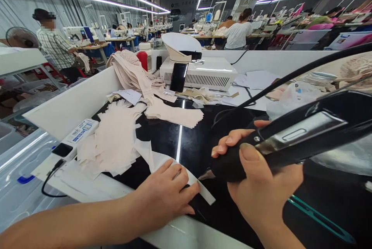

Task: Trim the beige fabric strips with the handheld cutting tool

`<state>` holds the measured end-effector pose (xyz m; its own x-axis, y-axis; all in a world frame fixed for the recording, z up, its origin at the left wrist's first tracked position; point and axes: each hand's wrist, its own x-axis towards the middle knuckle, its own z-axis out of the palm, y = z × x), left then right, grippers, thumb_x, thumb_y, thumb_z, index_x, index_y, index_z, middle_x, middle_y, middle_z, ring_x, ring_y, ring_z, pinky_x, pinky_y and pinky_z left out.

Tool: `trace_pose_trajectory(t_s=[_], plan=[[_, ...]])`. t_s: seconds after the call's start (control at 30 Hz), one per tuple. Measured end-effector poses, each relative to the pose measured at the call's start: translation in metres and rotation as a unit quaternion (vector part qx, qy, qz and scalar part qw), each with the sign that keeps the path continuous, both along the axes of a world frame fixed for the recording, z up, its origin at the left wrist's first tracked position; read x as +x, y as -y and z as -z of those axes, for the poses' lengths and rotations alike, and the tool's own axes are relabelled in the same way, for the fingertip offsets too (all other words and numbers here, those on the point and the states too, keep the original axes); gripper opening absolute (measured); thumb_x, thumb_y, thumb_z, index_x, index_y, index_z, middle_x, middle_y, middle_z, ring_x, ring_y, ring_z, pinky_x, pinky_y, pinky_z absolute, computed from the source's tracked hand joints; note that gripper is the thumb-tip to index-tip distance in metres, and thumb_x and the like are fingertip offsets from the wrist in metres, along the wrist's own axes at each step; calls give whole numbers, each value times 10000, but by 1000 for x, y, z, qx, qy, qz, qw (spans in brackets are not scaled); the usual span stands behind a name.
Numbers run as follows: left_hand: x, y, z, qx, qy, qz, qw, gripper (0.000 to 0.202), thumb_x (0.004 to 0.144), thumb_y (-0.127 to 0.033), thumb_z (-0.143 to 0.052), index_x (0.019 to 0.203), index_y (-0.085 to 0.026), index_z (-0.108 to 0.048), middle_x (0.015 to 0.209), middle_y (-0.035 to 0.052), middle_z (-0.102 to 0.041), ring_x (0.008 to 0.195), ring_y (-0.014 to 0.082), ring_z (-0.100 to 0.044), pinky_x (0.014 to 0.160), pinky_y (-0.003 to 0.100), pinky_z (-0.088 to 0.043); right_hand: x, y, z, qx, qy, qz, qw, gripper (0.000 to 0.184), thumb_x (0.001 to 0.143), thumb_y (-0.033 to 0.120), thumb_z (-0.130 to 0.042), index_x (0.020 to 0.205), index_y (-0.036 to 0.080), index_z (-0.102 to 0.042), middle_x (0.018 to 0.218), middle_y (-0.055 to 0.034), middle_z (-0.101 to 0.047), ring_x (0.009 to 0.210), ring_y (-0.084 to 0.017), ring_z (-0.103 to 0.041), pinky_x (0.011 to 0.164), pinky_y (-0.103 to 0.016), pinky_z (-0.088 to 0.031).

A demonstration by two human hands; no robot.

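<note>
Right hand (258, 181): grip clenched around the black handle of a hand tool (302, 140), thumb laid along the upper side near a metal lever, fingers wrapped about the far side and underside. The tool slants down toward the middle of the near edge of the glossy black surface (200, 144); its flat metal tip sits just beside the far side of a pale strip (202, 193). Whether tip and strip touch cannot be determined.

Left hand (168, 189): grip partly open, fingers bent and slightly parted, laid on the strip from above and not closed around it. The undersides of the fingertips are hidden. The strip lies near the white near edge of the surface, with one end running back toward the left and the other projecting past the index finger.

A fanned stack of pale pieces (113, 138) occupies the left edge, beside a white device (83, 133) with a cable. A second, layered pile (174, 113) lies farther back. Toward the far edge stand a vented white box (203, 72) and, leaning against its front, a phone (178, 77). A teal implement (322, 220) lies toward the near right corner, beyond the right wrist.
</note>
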<state>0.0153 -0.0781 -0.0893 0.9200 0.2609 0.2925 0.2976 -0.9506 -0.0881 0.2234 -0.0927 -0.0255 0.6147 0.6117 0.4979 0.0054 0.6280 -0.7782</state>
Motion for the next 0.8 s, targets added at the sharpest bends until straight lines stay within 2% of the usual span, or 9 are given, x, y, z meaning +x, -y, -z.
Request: trace_pose_trajectory(t_s=[0.13, 0.3, 0.43, 0.53, 0.63, 0.8], plan=[[0, 0, -3, -10, 12, 8, 1000, 552, 1278, -590, -845, 1602, -153, -748, 1333, 152, -859, 1334, 353, -812, 1263, 511, -662, 0, 4, 3, 0, 19, 1, 1000, 464, 951, 434, -1081, 1279, 349, -765, 885, 67, -712, 665, -205, -679, 573, -330, -617], [-3, -2, -8, -35, 10, 20, 999, 509, 1277, -581, -848, 1569, -170, -779, 1331, 149, -855, 1340, 346, -805, 1300, 500, -638, -3, 4, -2, -25, 10, 4, 1000, 425, 931, 348, -1053, 1240, 345, -762, 856, 68, -725, 653, -205, -682, 559, -334, -635], [-6, -4, -11, -48, 6, 25, 999, 465, 1289, -539, -839, 1587, -187, -779, 1377, 152, -849, 1380, 343, -789, 1330, 498, -620, -5, -5, -3, 13, -5, -23, 1000, 444, 942, 382, -1082, 1239, 342, -755, 839, 82, -725, 615, -179, -672, 540, -305, -607], [-7, -6, -10, -59, 6, 33, 998, 507, 1269, -515, -871, 1645, -194, -759, 1366, 148, -842, 1354, 344, -782, 1317, 497, -623, -8, -9, 0, 17, 6, -30, 999, 438, 972, 401, -1073, 1265, 344, -752, 859, 87, -734, 613, -184, -710, 536, -314, -627], [-8, -9, -8, -66, 8, 41, 997, 524, 1266, -519, -872, 1663, -198, -756, 1355, 143, -837, 1308, 337, -785, 1303, 492, -629, -9, -10, 1, 4, 7, -30, 1000, 416, 970, 343, -1050, 1260, 332, -753, 855, 93, -742, 604, -188, -726, 538, -329, -663], [-15, -17, -8, -81, 17, 64, 994, 465, 1310, -537, -788, 1637, -206, -788, 1385, 154, -835, 1378, 350, -801, 1344, 519, -622, -11, -4, 0, -3, 4, -20, 1000, 397, 973, 315, -1023, 1260, 322, -747, 859, 91, -753, 612, -186, -728, 542, -326, -673]])
